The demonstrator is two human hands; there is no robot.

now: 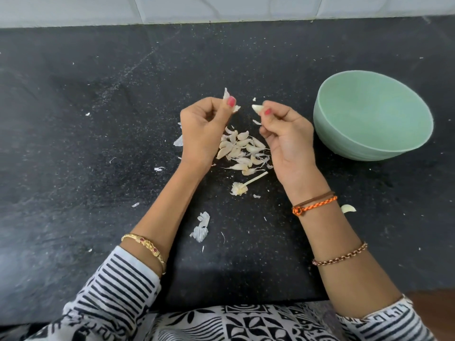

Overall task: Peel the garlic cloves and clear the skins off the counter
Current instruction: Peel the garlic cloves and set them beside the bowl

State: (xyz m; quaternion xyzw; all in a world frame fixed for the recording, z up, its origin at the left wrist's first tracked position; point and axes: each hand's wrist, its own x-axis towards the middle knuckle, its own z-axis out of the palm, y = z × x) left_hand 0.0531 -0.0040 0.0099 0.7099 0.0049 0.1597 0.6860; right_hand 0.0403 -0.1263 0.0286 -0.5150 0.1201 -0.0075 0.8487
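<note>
My left hand (204, 126) pinches a piece of papery garlic skin (226, 94) between thumb and fingers, raised above the black counter (98, 119). Just to its right, my right hand (283, 129) pinches a pale garlic clove (257, 109) at its fingertips. A small gap separates the skin from the clove. Below and between both hands lies a pile of several unpeeled garlic cloves (242, 150) mixed with loose skins.
An empty mint-green bowl (403, 143) stands right of my right hand. The bare garlic stem and root (242, 187) lies below the pile. Skin scraps (200, 228) are scattered on the counter, and one pale clove (348, 208) lies by my right wrist. White tiles back the counter.
</note>
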